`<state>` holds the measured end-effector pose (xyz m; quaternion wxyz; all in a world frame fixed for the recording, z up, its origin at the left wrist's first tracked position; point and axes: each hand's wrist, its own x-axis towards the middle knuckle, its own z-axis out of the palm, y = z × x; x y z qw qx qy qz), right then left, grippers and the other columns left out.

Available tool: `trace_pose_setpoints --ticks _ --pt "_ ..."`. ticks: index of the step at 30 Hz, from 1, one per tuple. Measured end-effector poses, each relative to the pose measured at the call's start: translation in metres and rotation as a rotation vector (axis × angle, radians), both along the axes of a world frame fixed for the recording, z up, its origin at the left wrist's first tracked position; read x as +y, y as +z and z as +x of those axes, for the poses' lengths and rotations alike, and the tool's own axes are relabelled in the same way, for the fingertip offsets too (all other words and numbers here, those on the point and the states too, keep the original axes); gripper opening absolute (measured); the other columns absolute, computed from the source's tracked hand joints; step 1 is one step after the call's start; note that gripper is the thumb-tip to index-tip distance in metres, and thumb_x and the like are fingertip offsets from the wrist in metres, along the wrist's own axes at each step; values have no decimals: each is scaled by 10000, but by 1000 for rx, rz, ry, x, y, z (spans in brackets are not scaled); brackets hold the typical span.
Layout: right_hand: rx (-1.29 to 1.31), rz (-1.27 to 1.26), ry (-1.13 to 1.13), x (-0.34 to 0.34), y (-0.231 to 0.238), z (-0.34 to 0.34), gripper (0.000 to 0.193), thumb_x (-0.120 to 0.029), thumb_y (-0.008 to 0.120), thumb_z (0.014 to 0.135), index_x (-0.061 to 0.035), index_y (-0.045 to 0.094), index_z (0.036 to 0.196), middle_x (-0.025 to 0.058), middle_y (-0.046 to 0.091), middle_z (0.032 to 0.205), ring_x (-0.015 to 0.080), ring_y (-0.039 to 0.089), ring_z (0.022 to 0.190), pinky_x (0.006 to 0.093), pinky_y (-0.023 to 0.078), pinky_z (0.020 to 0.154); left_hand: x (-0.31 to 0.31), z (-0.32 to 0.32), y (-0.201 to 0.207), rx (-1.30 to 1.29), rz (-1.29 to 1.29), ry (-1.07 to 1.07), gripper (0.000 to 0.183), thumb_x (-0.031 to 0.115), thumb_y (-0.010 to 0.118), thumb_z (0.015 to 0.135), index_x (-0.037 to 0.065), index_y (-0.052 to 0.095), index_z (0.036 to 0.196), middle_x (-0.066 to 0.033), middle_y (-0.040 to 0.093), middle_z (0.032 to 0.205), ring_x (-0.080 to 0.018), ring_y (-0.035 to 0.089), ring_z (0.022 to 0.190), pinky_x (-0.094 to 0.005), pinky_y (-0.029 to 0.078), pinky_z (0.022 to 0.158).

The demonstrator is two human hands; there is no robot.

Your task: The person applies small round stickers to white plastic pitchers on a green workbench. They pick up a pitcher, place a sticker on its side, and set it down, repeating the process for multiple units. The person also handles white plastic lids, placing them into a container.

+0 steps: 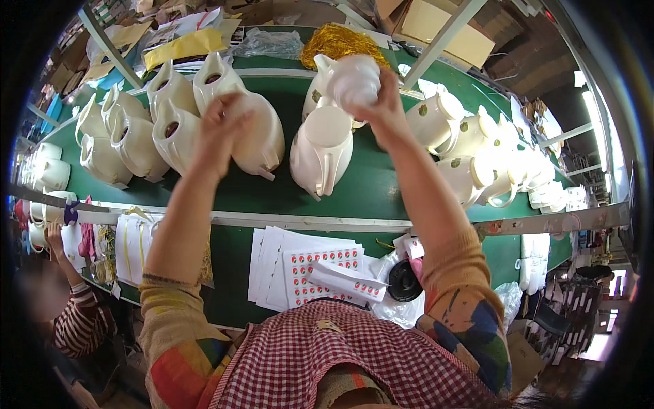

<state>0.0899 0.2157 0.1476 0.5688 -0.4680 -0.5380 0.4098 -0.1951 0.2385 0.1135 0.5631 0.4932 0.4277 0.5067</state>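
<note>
My right hand (385,105) is closed on a white, rounded, ridged piece (355,76), which it holds over a white jug (312,92) at the back middle of the green bench. In front of that stands another white jug (325,151) with a round lid on top, its handle facing me. My left hand (223,129) is smeared by motion beside the upper part of a white jug (262,140); I cannot make out whether it touches it. Several open-topped white jugs (176,133) stand to its left, dark inside.
Lidded white jugs (436,119) crowd the right side. A metal rail (306,221) crosses before me. Nearer lie sticker sheets (323,269), white papers and a black round part (405,281). Gold tinsel (344,44) sits behind. Another person's hand (53,235) is at far left.
</note>
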Motion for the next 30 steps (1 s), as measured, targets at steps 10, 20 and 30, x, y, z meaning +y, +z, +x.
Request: trace_pose_setpoints --ticks 10,20,30 --pt "-1768 261 -357 116 -59 24 692 -151 572 852 -239 276 1471 77 323 1480 304 384 1296 444 333 1065 87 1 -54 1095 362 295 458 327 614 871 124 536 1274 -120 550 1297 -333 481 1217 -444 350 1040" --pt "-1519 655 -373 117 -66 20 373 -125 543 814 -221 609 1169 5 575 1093 264 545 1046 454 461 850 -81 71 -115 557 149 -160 261 235 680 876 41 628 1042 -113 665 919 -198 651 832 -307 513 744" --pt "-1028 49 -64 55 -15 20 350 -352 666 848 -150 659 1134 76 667 1107 252 653 950 386 511 812 -98 128 -168 -72 -25 -96 271 247 566 966 18 524 827 -68 467 624 -92 411 583 -280 384 528"
